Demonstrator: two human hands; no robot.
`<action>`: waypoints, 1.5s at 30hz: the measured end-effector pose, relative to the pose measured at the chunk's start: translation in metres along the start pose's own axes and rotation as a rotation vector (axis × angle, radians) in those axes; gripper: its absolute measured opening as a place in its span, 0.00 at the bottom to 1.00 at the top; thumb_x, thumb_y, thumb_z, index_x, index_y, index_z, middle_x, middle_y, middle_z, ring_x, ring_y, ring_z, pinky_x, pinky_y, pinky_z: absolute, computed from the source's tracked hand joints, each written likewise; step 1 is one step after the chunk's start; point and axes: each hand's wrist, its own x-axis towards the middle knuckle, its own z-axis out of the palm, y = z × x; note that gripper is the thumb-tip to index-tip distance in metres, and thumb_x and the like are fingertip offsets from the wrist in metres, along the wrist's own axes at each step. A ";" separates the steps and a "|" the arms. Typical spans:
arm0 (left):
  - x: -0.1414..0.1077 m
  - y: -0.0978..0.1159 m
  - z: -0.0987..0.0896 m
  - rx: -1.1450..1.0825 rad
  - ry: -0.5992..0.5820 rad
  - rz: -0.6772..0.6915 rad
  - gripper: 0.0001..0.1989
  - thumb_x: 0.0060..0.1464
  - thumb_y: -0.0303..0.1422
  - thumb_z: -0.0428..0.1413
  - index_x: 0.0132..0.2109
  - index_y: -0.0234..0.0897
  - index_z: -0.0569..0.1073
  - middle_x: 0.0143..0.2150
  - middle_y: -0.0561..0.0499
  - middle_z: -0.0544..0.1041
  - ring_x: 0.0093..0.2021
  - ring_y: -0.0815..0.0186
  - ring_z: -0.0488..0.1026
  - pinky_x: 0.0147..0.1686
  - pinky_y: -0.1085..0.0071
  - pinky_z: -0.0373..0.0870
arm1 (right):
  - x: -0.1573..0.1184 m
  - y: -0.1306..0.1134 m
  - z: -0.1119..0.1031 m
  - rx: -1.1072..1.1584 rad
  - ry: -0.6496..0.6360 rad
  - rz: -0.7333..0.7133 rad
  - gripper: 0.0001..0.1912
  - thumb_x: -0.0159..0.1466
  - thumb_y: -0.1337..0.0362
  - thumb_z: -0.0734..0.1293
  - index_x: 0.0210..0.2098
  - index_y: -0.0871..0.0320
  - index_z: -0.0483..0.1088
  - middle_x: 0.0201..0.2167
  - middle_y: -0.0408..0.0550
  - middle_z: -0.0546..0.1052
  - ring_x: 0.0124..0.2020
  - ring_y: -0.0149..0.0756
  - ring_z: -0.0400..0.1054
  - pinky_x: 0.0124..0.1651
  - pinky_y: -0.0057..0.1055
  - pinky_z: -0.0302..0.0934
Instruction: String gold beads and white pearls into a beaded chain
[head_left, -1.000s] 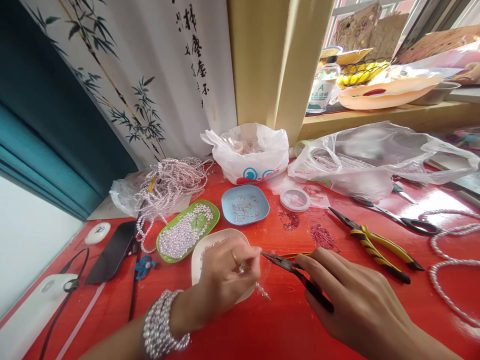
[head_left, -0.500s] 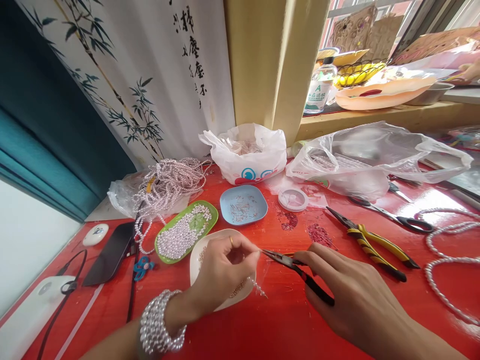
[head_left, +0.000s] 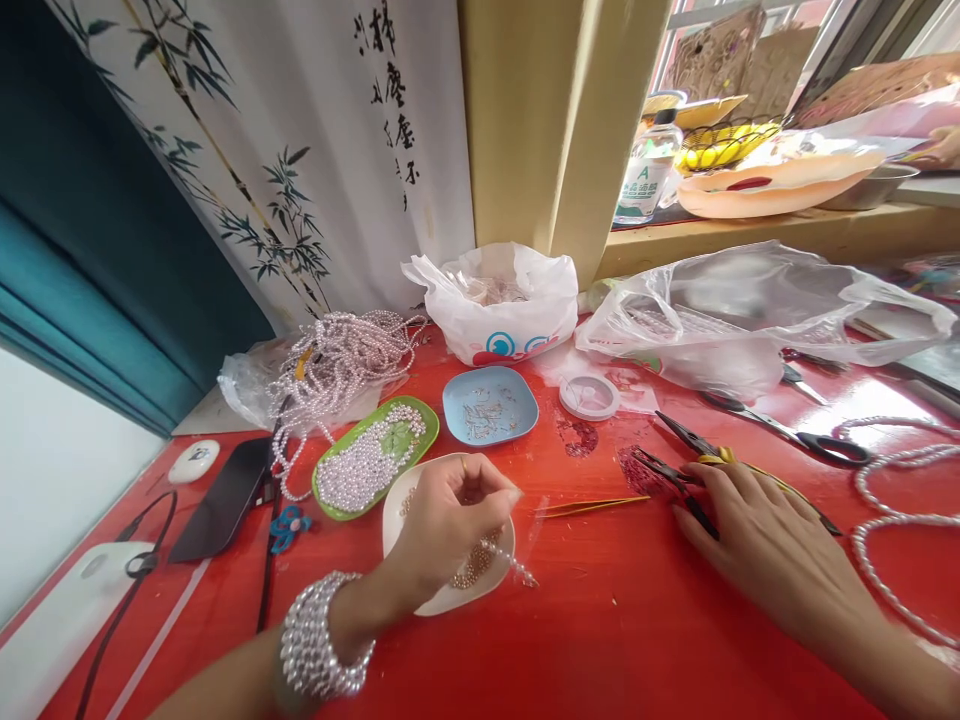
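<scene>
My left hand (head_left: pixel 450 520), wrist wrapped in a multi-row pearl bracelet (head_left: pixel 319 635), is pinched closed over the cream plate (head_left: pixel 442 600). A short beaded strand (head_left: pixel 517 566) hangs below its fingers; the pinched end is hidden. Gold-coloured beads (head_left: pixel 474 562) lie in that plate. Over to the right, my right hand (head_left: pixel 765 550) has its fingers around black-handled needle-nose pliers (head_left: pixel 679 480), their jaws parted. These are beside and partly over larger yellow-and-black pliers (head_left: pixel 694 436), whose handles my hand mostly covers. Yellow tweezers (head_left: pixel 592 507) lie between my hands.
Behind are a green tray (head_left: pixel 330 500) of pearl beads, a blue tray (head_left: pixel 491 378) of metal pins and a round clear-lidded container (head_left: pixel 589 397). Scissors (head_left: pixel 795 435) and a pearl rope (head_left: pixel 862 560) lie right. Plastic bags (head_left: pixel 510 300) line the back; a phone (head_left: pixel 225 500) lies left.
My right hand has moved right with the needle-nose pliers, away from my left fingers, uncovering the tweezers. The pliers' jaws have parted. My left hand still pinches the strand in nearly the same place.
</scene>
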 end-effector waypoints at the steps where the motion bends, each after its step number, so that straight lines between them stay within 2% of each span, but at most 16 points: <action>1: 0.000 0.000 0.000 0.002 0.001 -0.003 0.06 0.44 0.30 0.55 0.22 0.34 0.67 0.20 0.56 0.66 0.20 0.75 0.61 0.21 0.77 0.60 | -0.001 0.000 0.002 -0.005 0.009 -0.004 0.17 0.60 0.60 0.58 0.42 0.66 0.65 0.40 0.62 0.71 0.43 0.53 0.66 0.44 0.46 0.59; 7: -0.002 0.001 0.001 0.016 0.013 -0.009 0.06 0.44 0.31 0.55 0.24 0.34 0.67 0.20 0.55 0.66 0.19 0.75 0.61 0.18 0.79 0.58 | -0.001 -0.006 0.000 0.024 0.124 -0.067 0.19 0.61 0.55 0.58 0.44 0.63 0.66 0.43 0.59 0.70 0.43 0.51 0.64 0.43 0.47 0.59; 11: -0.001 -0.001 0.000 0.026 -0.003 0.000 0.06 0.45 0.31 0.54 0.24 0.34 0.68 0.21 0.54 0.67 0.20 0.75 0.61 0.17 0.79 0.56 | -0.002 -0.026 -0.021 0.273 0.199 -0.194 0.11 0.63 0.62 0.59 0.40 0.59 0.68 0.38 0.53 0.73 0.40 0.43 0.66 0.43 0.40 0.60; 12: -0.001 -0.002 0.000 0.027 -0.008 -0.002 0.06 0.46 0.31 0.54 0.24 0.34 0.68 0.21 0.54 0.67 0.20 0.75 0.61 0.17 0.79 0.56 | -0.004 -0.034 -0.027 0.356 0.172 -0.240 0.09 0.63 0.64 0.59 0.37 0.58 0.69 0.36 0.51 0.73 0.38 0.40 0.68 0.41 0.37 0.61; 14: -0.001 -0.002 0.000 0.030 -0.021 -0.006 0.06 0.46 0.30 0.54 0.25 0.33 0.68 0.22 0.54 0.68 0.20 0.75 0.61 0.17 0.79 0.56 | -0.006 -0.052 -0.039 0.562 0.025 -0.304 0.08 0.63 0.68 0.59 0.32 0.57 0.69 0.31 0.47 0.73 0.31 0.33 0.69 0.33 0.28 0.62; 17: -0.002 -0.003 0.001 0.049 -0.044 0.005 0.06 0.48 0.31 0.54 0.26 0.34 0.68 0.23 0.54 0.69 0.22 0.75 0.63 0.19 0.79 0.59 | -0.007 -0.082 -0.049 0.754 -0.268 -0.266 0.07 0.58 0.71 0.64 0.36 0.55 0.70 0.33 0.43 0.73 0.27 0.28 0.69 0.30 0.24 0.63; 20: -0.002 -0.003 0.001 0.060 -0.087 0.023 0.05 0.49 0.32 0.54 0.28 0.34 0.69 0.23 0.54 0.70 0.23 0.73 0.66 0.24 0.77 0.63 | -0.005 -0.103 -0.049 0.875 -0.381 -0.200 0.15 0.54 0.71 0.68 0.41 0.54 0.69 0.36 0.42 0.74 0.30 0.29 0.70 0.31 0.23 0.63; 21: -0.002 -0.003 0.002 0.064 -0.103 0.029 0.05 0.49 0.32 0.53 0.28 0.35 0.69 0.23 0.54 0.70 0.23 0.72 0.66 0.25 0.75 0.64 | -0.003 -0.107 -0.048 0.895 -0.389 -0.187 0.15 0.54 0.71 0.68 0.41 0.54 0.70 0.36 0.42 0.74 0.30 0.29 0.70 0.31 0.23 0.63; 23: -0.002 -0.003 0.002 0.086 -0.121 0.049 0.05 0.49 0.31 0.53 0.29 0.35 0.69 0.23 0.53 0.71 0.25 0.71 0.67 0.27 0.74 0.65 | 0.001 -0.111 -0.046 0.929 -0.376 -0.181 0.08 0.56 0.72 0.66 0.35 0.55 0.72 0.33 0.42 0.73 0.29 0.28 0.68 0.31 0.22 0.61; 25: -0.002 -0.005 0.002 0.141 -0.124 0.064 0.05 0.49 0.31 0.53 0.29 0.35 0.69 0.25 0.53 0.71 0.25 0.71 0.67 0.27 0.74 0.64 | 0.007 -0.111 -0.045 0.986 -0.384 -0.164 0.07 0.58 0.72 0.63 0.29 0.57 0.72 0.29 0.41 0.73 0.27 0.27 0.66 0.30 0.21 0.59; 28: -0.003 -0.006 0.003 0.248 -0.166 0.021 0.06 0.51 0.34 0.52 0.32 0.35 0.70 0.21 0.55 0.68 0.20 0.72 0.64 0.22 0.75 0.60 | 0.016 -0.105 -0.047 1.118 -0.542 -0.094 0.08 0.60 0.68 0.62 0.26 0.59 0.71 0.21 0.40 0.70 0.22 0.26 0.61 0.25 0.21 0.55; 31: -0.006 -0.005 0.005 0.358 -0.228 -0.003 0.07 0.53 0.35 0.49 0.34 0.36 0.69 0.16 0.58 0.64 0.17 0.73 0.60 0.19 0.76 0.57 | 0.024 -0.100 -0.052 1.249 -0.678 -0.025 0.10 0.60 0.63 0.62 0.26 0.61 0.69 0.20 0.40 0.69 0.21 0.25 0.59 0.22 0.21 0.53; 37: -0.009 0.002 0.006 0.479 -0.272 0.112 0.07 0.55 0.31 0.46 0.30 0.37 0.65 0.24 0.55 0.69 0.26 0.70 0.65 0.27 0.74 0.59 | 0.033 -0.101 -0.065 1.290 -0.720 0.017 0.08 0.58 0.63 0.62 0.28 0.61 0.69 0.23 0.43 0.72 0.22 0.27 0.62 0.23 0.22 0.56; 41: -0.007 -0.002 0.005 0.427 -0.284 0.075 0.06 0.57 0.32 0.44 0.33 0.38 0.63 0.25 0.56 0.68 0.26 0.70 0.65 0.26 0.74 0.58 | 0.038 -0.104 -0.067 1.293 -0.712 -0.002 0.08 0.58 0.63 0.62 0.28 0.60 0.69 0.22 0.42 0.71 0.22 0.27 0.62 0.22 0.22 0.54; 45: -0.006 -0.007 0.003 0.367 -0.270 0.035 0.07 0.58 0.34 0.44 0.33 0.38 0.62 0.25 0.56 0.67 0.26 0.70 0.64 0.27 0.73 0.58 | 0.042 -0.100 -0.057 1.238 -0.649 -0.054 0.07 0.58 0.63 0.63 0.26 0.60 0.68 0.20 0.40 0.68 0.21 0.26 0.60 0.22 0.22 0.53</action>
